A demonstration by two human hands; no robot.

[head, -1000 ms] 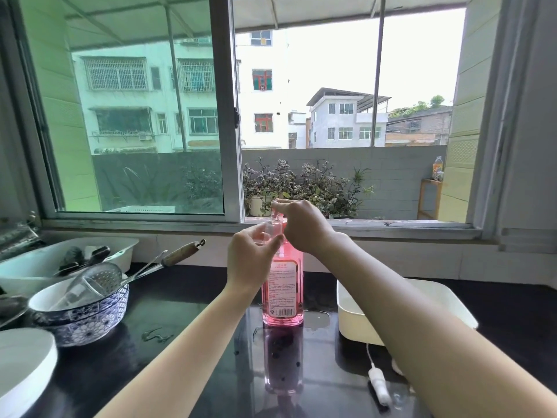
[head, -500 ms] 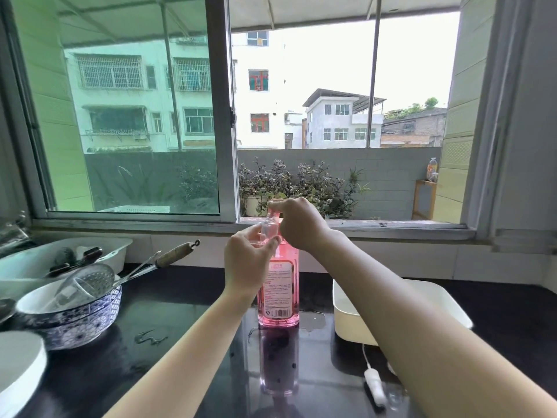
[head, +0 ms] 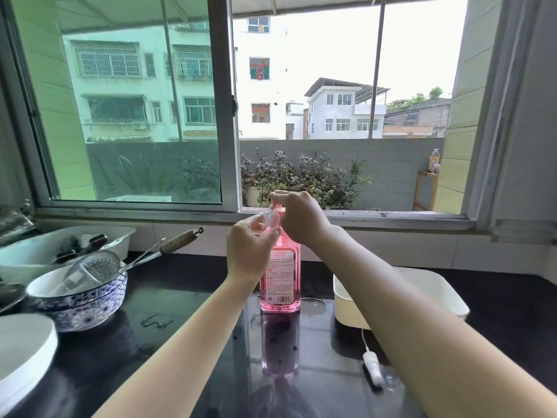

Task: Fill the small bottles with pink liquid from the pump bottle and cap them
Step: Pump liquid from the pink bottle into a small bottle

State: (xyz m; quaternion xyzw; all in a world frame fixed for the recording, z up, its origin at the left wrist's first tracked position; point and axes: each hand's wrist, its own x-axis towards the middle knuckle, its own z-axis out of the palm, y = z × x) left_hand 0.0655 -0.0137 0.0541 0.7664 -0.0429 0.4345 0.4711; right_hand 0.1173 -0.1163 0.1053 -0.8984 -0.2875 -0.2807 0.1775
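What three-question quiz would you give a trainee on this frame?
1. True or false: the pump bottle stands upright on the counter.
2. The left hand holds: A) a small clear bottle; B) a spoon; C) a cap.
3. Which hand is on top of the pump bottle?
Key: 1 true; 2 A; 3 the right hand.

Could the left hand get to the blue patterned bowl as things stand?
Probably yes, but not freely: the left hand is pinching the small clear bottle by the pump bottle. The bowl sits to its left on the counter with nothing standing between them, though a strainer lies in it.
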